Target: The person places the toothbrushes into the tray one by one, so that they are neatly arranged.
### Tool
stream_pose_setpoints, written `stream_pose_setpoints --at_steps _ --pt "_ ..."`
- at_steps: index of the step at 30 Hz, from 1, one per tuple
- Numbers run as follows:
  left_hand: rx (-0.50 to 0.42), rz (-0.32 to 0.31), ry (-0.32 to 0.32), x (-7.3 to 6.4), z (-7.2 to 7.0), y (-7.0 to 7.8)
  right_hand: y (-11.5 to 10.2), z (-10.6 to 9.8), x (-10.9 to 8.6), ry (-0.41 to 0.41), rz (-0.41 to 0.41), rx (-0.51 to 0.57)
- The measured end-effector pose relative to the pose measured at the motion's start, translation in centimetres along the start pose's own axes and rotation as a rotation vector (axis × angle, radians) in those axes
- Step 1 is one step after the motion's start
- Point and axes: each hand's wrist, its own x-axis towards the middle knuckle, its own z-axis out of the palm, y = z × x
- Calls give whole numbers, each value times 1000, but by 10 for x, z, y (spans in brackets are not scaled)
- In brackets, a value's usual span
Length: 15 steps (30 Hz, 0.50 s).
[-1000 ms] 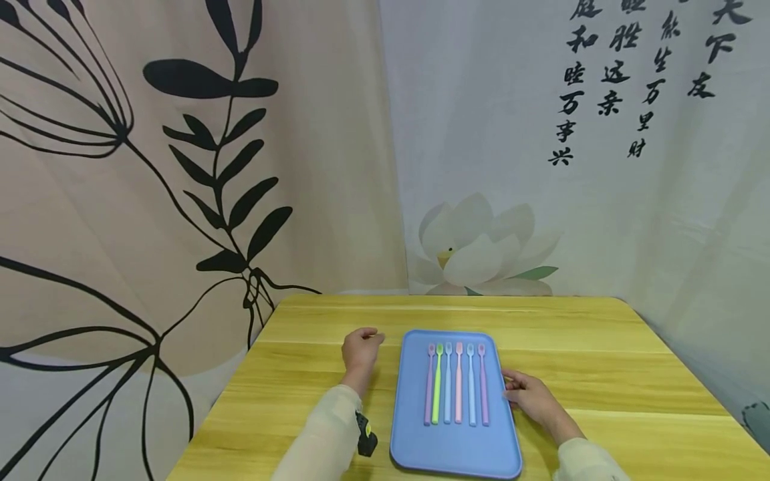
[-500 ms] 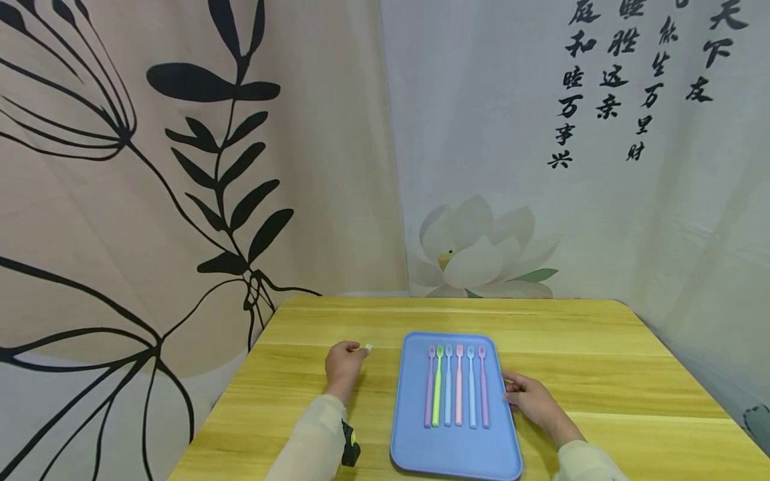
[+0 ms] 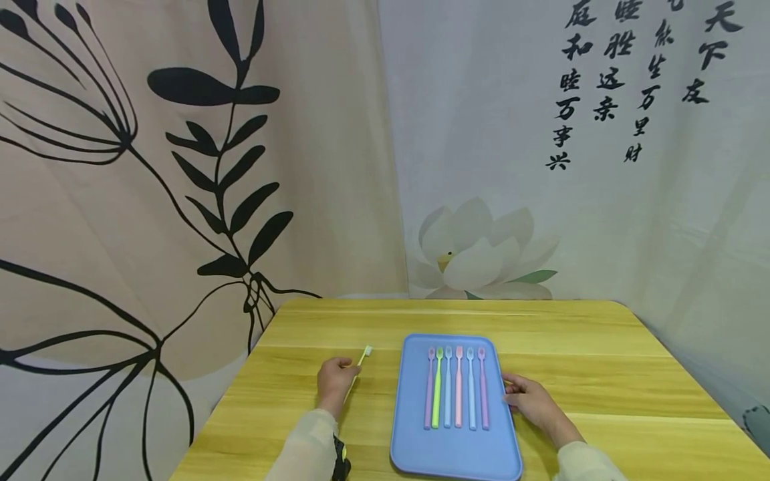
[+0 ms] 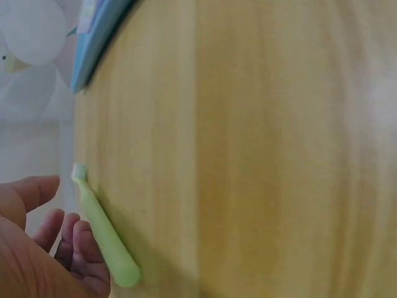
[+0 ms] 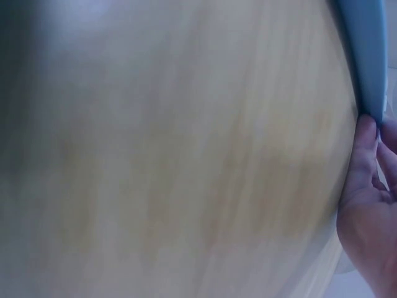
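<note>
A pale green toothbrush (image 4: 108,239) with a white head lies on the wooden table, left of the blue tray. My left hand (image 3: 335,384) is just beside its handle. In the left wrist view, thumb and index finger stand apart, and the other fingers (image 4: 87,245) are loosely bent next to the handle. On the tray's (image 3: 457,454) right edge, my right hand (image 3: 535,402) holds the rim with thumb (image 5: 365,133) and fingertips. Several toothbrushes lie in a row on the tray: purple ones, a green one (image 3: 436,394), blue ones and a pink one (image 3: 459,394).
The wooden table (image 3: 619,374) ends at a far edge against a hanging curtain (image 3: 337,167) printed with plants and writing. A dark device (image 3: 340,457) is strapped at my left wrist.
My left hand has drawn back to the left and nearer, letting go of the pale green toothbrush, now in view on the table. My right hand and the tray stay put.
</note>
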Motion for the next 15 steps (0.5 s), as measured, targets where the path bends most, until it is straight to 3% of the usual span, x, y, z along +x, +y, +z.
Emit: stream_pose_setpoints --at_steps 15 --pt "58 -18 28 -3 0 -14 -1 0 -1 -9 0 9"
